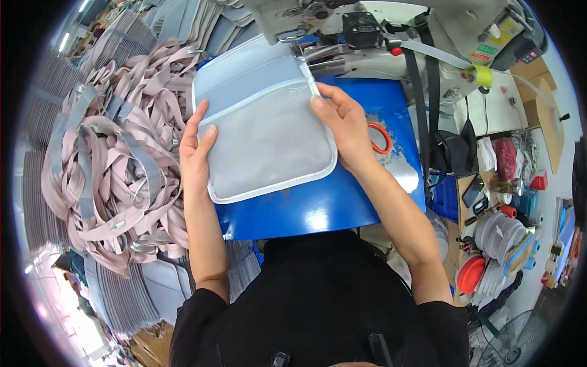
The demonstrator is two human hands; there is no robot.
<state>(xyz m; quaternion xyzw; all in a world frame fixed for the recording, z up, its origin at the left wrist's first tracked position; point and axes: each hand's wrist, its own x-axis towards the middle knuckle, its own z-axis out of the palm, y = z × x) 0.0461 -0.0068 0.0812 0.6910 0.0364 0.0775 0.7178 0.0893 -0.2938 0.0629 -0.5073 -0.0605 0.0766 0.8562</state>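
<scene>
Grey cloth piece (264,131) is over the blue counter (361,211), pinched by your left hand (195,159) at nine o'clock and right hand (350,127) at three; its long way points toward eleven.

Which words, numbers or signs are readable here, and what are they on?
Yellow sticker and green sticker on the sewing machine: print too small to read surely.
Red-lit display on the dark box: too small to read.
Grey panel: no lettering visible.
</scene>
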